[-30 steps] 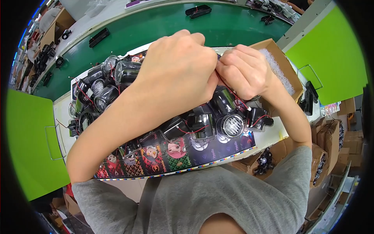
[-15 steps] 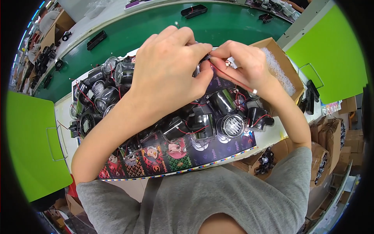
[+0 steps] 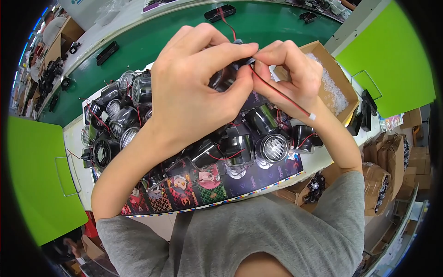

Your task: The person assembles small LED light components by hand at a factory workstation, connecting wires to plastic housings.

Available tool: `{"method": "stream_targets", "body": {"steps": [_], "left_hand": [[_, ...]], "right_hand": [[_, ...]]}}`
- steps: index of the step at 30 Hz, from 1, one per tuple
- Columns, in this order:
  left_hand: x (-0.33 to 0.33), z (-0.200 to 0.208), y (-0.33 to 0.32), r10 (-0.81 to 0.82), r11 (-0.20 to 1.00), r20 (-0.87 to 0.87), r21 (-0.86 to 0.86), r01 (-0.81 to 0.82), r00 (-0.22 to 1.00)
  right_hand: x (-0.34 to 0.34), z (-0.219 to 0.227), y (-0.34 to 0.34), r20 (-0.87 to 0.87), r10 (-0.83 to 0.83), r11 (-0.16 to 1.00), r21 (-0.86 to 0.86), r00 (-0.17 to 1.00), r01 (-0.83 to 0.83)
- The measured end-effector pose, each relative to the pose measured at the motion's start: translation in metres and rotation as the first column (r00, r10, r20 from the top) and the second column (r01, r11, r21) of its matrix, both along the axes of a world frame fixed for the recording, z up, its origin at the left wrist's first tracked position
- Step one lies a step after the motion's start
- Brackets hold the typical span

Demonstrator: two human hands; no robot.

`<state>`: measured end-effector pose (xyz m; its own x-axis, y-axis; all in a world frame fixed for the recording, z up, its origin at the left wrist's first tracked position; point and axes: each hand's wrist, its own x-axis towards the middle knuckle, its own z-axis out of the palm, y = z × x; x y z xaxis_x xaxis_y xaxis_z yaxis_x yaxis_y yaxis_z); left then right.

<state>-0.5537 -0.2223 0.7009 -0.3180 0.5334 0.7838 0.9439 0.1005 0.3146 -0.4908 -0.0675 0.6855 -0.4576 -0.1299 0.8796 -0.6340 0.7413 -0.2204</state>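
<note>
My left hand [image 3: 196,90] and my right hand [image 3: 290,76] meet above the bench, both pinching one small black lamp part [image 3: 226,76] that my fingers mostly hide. A red and black wire [image 3: 281,94] runs from the pinch down across my right wrist and ends in a small white plug [image 3: 312,117]. Below my hands lie several black projector lens units [image 3: 272,147] with red wires, spread over a printed sheet [image 3: 207,189].
An open cardboard box [image 3: 330,81] with small clear pieces stands at the right. A green belt [image 3: 152,39] with a few black parts runs across the back. Green panels flank the bench on both sides. Cardboard boxes [image 3: 390,161] stand at lower right.
My hands have lifted and turned. The wire with its white plug now hangs free over my right wrist, where before my fingers covered it.
</note>
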Motion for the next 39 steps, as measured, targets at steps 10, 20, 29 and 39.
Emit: {"method": "stream_targets", "body": {"steps": [10, 20, 29, 39], "left_hand": [[-0.008, 0.001, 0.001, -0.157, 0.987, 0.496, 0.097, 0.125, 0.854], [-0.023, -0.004, 0.003, -0.394, 0.914, 0.771, 0.27, 0.304, 0.5], [-0.026, -0.005, 0.006, -0.34, 0.931, 0.795, 0.207, 0.302, 0.502], [-0.155, -0.043, 0.043, 0.295, 0.945, 0.333, -0.242, -0.222, 0.896]], "right_hand": [[-0.002, -0.004, -0.009, 0.174, 0.291, 0.847, -0.505, 0.941, -0.168], [0.0, 0.019, -0.009, 0.482, 0.508, 0.702, -0.712, 0.714, -0.018], [-0.016, 0.007, 0.006, 0.463, 0.61, 0.649, -0.758, 0.643, -0.07], [-0.013, -0.024, 0.132, 0.79, -0.206, 0.947, 0.012, 0.578, 0.321]]}}
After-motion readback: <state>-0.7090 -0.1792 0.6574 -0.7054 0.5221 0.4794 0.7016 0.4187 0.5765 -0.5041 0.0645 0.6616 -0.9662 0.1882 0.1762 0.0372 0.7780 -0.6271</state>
